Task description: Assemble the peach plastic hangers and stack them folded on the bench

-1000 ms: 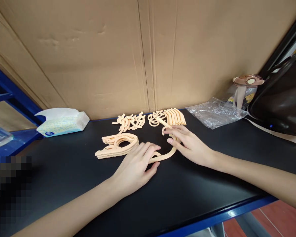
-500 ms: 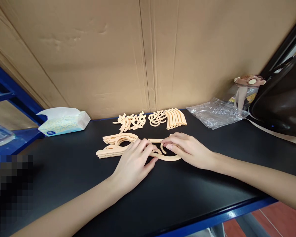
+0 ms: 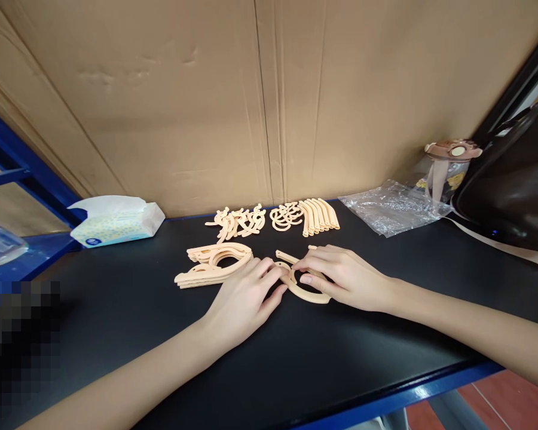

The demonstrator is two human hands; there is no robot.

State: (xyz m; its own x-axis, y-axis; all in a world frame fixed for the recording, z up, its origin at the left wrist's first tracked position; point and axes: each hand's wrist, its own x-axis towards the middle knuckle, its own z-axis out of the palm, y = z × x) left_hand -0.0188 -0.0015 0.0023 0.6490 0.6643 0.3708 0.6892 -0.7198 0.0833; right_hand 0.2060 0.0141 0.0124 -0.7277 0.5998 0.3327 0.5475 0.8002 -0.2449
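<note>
Two hands — left hand (image 3: 246,298), right hand (image 3: 341,278) — pinch one curved peach piece (image 3: 311,296) (one stack (image 3: 213,266) beside).

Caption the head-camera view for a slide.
Left hand and right hand hold a curved peach plastic piece on a black table, beside a stack of similar pieces.

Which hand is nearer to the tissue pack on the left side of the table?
Left. The left hand lies to the right of the tissue pack, nearer the camera; the right hand lies farther right.
</note>
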